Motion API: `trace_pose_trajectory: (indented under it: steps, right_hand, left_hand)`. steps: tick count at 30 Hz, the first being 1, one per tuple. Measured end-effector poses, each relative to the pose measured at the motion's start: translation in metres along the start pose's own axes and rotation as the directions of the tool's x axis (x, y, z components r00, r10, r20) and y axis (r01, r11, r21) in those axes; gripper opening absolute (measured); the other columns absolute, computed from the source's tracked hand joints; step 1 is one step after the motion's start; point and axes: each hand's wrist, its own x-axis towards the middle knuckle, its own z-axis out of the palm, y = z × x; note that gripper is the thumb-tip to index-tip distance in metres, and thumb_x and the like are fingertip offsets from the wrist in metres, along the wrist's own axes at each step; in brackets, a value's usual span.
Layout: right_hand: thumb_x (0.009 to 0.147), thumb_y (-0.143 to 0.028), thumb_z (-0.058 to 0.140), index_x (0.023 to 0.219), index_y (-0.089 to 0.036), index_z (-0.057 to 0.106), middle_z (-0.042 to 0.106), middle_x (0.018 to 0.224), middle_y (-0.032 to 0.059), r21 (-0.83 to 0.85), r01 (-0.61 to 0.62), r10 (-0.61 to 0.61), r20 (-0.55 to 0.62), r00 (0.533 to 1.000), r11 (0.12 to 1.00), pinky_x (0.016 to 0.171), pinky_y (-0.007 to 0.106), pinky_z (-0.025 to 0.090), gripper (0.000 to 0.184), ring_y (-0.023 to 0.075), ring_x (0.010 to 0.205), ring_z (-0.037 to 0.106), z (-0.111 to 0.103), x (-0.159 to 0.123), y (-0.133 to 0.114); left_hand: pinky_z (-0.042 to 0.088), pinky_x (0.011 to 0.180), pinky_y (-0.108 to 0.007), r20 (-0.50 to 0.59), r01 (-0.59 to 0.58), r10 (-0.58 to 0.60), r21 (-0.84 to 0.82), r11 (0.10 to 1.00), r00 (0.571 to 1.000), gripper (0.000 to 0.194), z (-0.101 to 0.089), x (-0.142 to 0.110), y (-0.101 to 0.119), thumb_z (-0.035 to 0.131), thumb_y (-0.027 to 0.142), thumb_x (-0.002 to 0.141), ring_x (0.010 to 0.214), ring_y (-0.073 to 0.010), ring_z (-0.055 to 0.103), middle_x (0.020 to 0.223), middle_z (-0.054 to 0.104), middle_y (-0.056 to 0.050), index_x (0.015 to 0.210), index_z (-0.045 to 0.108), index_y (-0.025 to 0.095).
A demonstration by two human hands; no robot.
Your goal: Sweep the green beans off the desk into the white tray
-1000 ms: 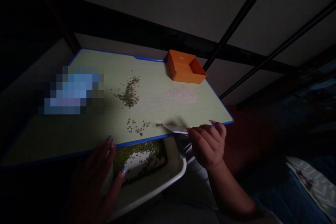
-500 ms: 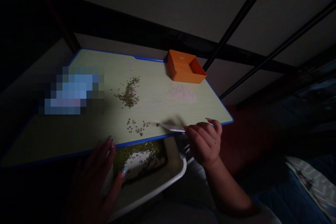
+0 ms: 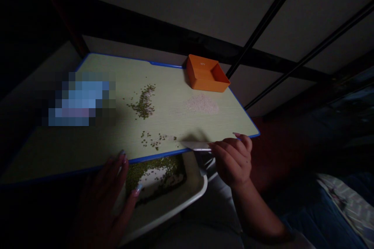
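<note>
My right hand [image 3: 232, 159] is closed around the handle of a knife [image 3: 195, 147] with a pale, pointed blade. Its tip lies over the table's near edge, just right of a small scatter of green grains [image 3: 157, 140] mixed with some pale ones. Fingers apart and nothing in them, my left hand [image 3: 112, 190] rests by the blue rim, over the left side of a white tub [image 3: 201, 186]. Green grains [image 3: 140, 171] lie inside the tub around a bare white patch. Farther back on the table are a green pile [image 3: 143, 105] and a pale, rice-like pile [image 3: 204, 104].
An orange open box [image 3: 209, 81] stands at the far right of the pale table [image 3: 172, 124], which has a blue rim. A lit, blurred-out screen-like object [image 3: 84, 99] is at the left. Dark panels rise behind; blue cloth [image 3: 315, 218] lies lower right.
My right hand has drawn slightly right and toward me with the knife, whose tip has moved away from the near scatter. My left hand has stayed in place.
</note>
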Motion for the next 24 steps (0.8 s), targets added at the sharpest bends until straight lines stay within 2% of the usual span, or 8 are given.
trace_pose_trajectory:
  steps: [9, 16, 24]
  right_hand:
    - [0.097, -0.015, 0.053, 0.1, -0.022, 0.065, 0.073, 0.077, -0.0015, -0.01, 0.013, -0.012, 0.023, 1.0, 1.0, 0.096, 0.04, 0.04, 0.014, 0.0144, 0.076, 0.063, 0.016, 0.011, -0.002]
    - [0.095, -0.014, 0.054, 0.101, -0.023, 0.066, 0.075, 0.082, -0.0011, 0.058, 0.037, -0.038, 0.023, 0.999, 0.998, 0.098, 0.042, 0.042, 0.016, 0.0155, 0.077, 0.063, 0.008, 0.006, -0.003]
    - [0.095, -0.013, 0.056, 0.099, -0.021, 0.068, 0.074, 0.079, -0.0013, 0.074, 0.017, -0.017, 0.006, 1.0, 0.997, 0.099, 0.042, 0.043, 0.016, 0.0138, 0.075, 0.064, -0.007, 0.002, -0.003]
  left_hand:
    - [0.046, 0.109, -0.065, 0.003, 0.012, -0.012, 0.007, 1.0, 1.0, 0.067, -0.003, 0.002, 0.003, 0.045, 0.033, 0.091, 0.148, -0.0302, 0.041, 0.156, 0.048, -0.01, 0.153, 0.019, 0.034]
    - [0.047, 0.108, -0.066, 0.002, 0.012, -0.012, 0.006, 1.0, 1.0, 0.068, -0.004, 0.002, 0.004, 0.045, 0.034, 0.091, 0.146, -0.032, 0.043, 0.154, 0.05, -0.011, 0.154, 0.019, 0.033]
    - [0.045, 0.112, -0.062, 0.001, 0.002, -0.002, -0.01, 1.0, 1.0, 0.068, -0.002, 0.001, 0.002, 0.046, 0.033, 0.09, 0.148, -0.0305, 0.04, 0.158, 0.046, -0.009, 0.153, 0.02, 0.033]
